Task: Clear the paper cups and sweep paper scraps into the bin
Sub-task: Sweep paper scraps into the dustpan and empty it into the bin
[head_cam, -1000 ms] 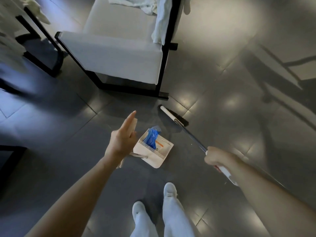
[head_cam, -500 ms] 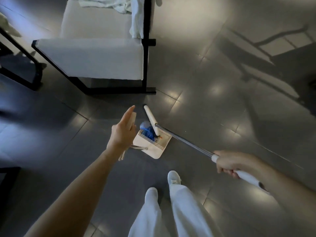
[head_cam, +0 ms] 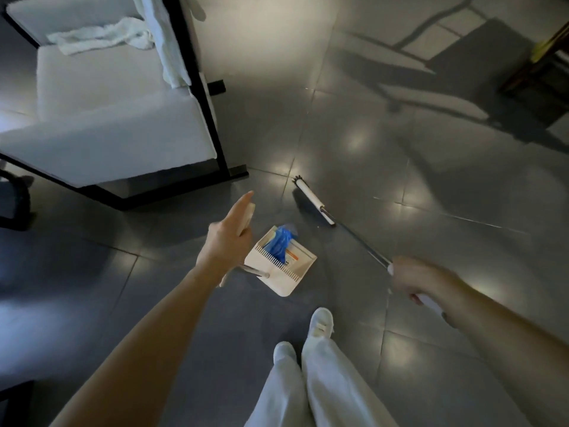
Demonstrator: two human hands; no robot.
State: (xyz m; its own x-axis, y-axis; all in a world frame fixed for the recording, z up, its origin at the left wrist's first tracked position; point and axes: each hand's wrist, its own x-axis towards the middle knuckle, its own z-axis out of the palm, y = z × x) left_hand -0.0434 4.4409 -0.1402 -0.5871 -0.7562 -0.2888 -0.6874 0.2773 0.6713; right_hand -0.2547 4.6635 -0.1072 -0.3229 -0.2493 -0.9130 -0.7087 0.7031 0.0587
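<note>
Noted broom head (head_cam: 312,200) withdrawn from dustpan (head_cam: 295,274) since the previous frame, resting on floor (head_cam: 385,167) beyond and right of it. Found left hand (head_cam: 226,241) gripping dustpan by its handle, forefinger extended. Recorded blue scrap (head_cam: 278,245) and white paper (head_cam: 294,257) inside dustpan. Observed right hand (head_cam: 412,278) wrapped round broom handle (head_cam: 360,241).

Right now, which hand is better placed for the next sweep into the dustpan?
Right: the right hand grips the broom, its head beyond the dustpan; the left hand holds the dustpan's handle.
</note>
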